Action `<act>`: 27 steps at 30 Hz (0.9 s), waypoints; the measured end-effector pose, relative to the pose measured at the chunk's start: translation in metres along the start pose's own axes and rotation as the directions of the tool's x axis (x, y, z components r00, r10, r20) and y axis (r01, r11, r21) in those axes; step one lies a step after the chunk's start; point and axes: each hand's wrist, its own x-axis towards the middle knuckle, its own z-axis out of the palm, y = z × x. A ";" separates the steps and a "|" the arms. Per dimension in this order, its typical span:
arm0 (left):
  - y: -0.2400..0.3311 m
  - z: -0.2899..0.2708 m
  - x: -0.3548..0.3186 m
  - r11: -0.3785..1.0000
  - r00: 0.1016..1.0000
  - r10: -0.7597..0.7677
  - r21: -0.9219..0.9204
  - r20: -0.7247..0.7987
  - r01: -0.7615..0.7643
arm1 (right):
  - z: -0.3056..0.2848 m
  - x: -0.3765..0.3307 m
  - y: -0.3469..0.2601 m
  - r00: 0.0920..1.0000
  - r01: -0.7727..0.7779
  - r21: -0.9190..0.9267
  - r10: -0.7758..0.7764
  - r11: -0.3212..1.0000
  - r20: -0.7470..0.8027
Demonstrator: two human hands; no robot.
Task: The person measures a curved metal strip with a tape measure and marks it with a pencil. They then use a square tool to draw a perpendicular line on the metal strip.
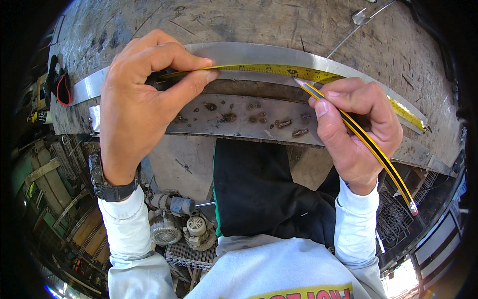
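Observation:
A long flat silver metal strip (224, 51) lies across the worn workbench, and a yellow tape measure blade (259, 68) runs along it. My left hand (137, 94) pinches the blade between thumb and forefinger at its left part. In my right hand (358, 124) is a yellow-and-black striped pencil (381, 155), held in a writing grip. The sharpened tip meets the lower edge of the blade, over the strip; whether it touches the metal I cannot tell. Past my right fingers the blade continues to the strip's right end.
Along the bench's near edge runs a metal plate (239, 105) with burnt spots and holes. A thin metal rod (343, 42) lies at the far right of the bench (239, 22). Dark red-trimmed fabric (62, 89) sits at the left edge. Electric motors (196, 226) stand below.

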 end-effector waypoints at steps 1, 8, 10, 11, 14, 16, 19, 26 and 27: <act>0.000 0.000 0.000 1.000 1.000 0.003 0.000 -0.001 -0.003 | 0.000 0.000 0.000 1.000 0.003 -0.002 -0.003 1.000 -0.003; -0.001 -0.001 -0.001 1.000 1.000 -0.005 0.007 0.002 0.004 | -0.006 -0.001 -0.001 0.994 -0.087 0.109 0.079 0.990 0.076; 0.000 -0.001 0.000 1.000 1.000 -0.004 0.008 0.003 0.004 | -0.009 -0.001 0.000 0.991 -0.119 0.173 0.107 0.978 0.077; 0.000 -0.001 0.000 1.000 1.000 -0.002 0.009 0.003 0.002 | -0.007 -0.001 0.002 0.995 -0.100 0.186 0.094 0.977 0.041; 0.000 -0.001 0.000 1.000 1.000 0.005 0.005 -0.001 -0.005 | -0.004 -0.001 0.002 0.998 -0.066 0.132 0.066 0.989 0.004; 0.000 -0.001 0.000 1.000 1.000 0.006 -0.001 -0.001 -0.006 | -0.004 0.000 0.003 0.999 -0.034 0.088 0.033 0.995 0.017; -0.001 0.000 0.000 1.000 1.000 0.002 -0.002 0.002 -0.002 | -0.004 0.001 0.002 0.998 -0.052 0.073 0.051 0.996 0.025; -0.001 -0.001 0.000 1.000 1.000 0.012 0.006 0.000 -0.012 | -0.001 0.001 -0.001 0.998 -0.054 0.052 0.053 0.997 0.023; -0.001 -0.001 0.001 1.000 1.000 0.017 0.013 -0.002 -0.017 | -0.001 0.000 0.000 0.998 -0.055 0.065 0.053 0.996 0.035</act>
